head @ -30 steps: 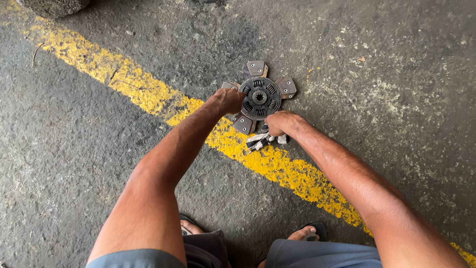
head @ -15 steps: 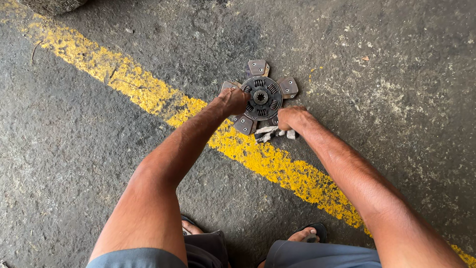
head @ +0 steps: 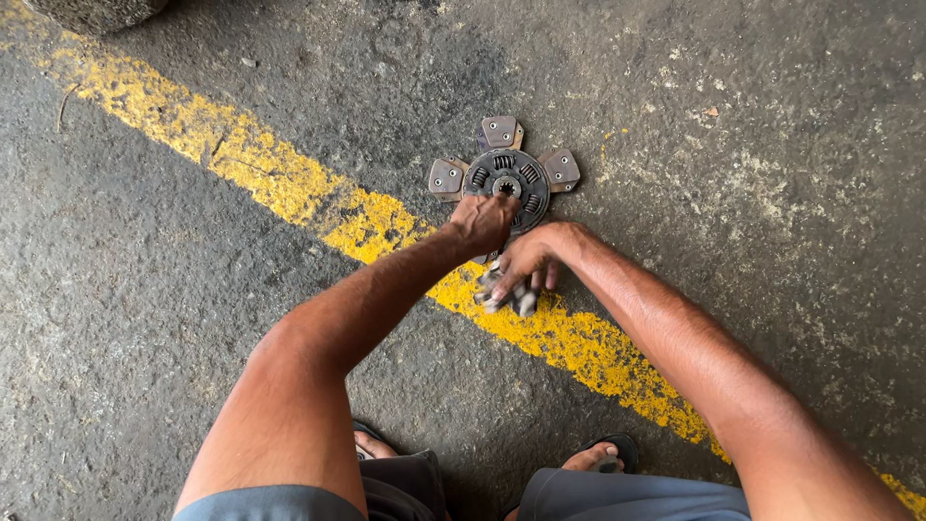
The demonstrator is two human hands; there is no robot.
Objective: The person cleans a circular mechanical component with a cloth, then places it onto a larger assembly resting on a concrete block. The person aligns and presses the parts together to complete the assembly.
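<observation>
Feet: sandals (head: 617, 452) on the dark floor (head: 145, 318), at the bottom edge, between the knees.
Painted line: a worn yellow stripe (head: 241, 159) crosses the floor diagonally, passing under both hands.
Right hand (head: 526, 259): fingers curled down around a bunch of small pale metal pieces (head: 502, 292) lying on the stripe.
Left hand (head: 482, 222): fingers clenched, resting on the near edge of the clutch disc.
Clutch disc (head: 506, 174): flat on the floor just beyond the stripe, splined hub up, three friction pads showing.
Far corner: a tyre (head: 96, 12) at the top left.
</observation>
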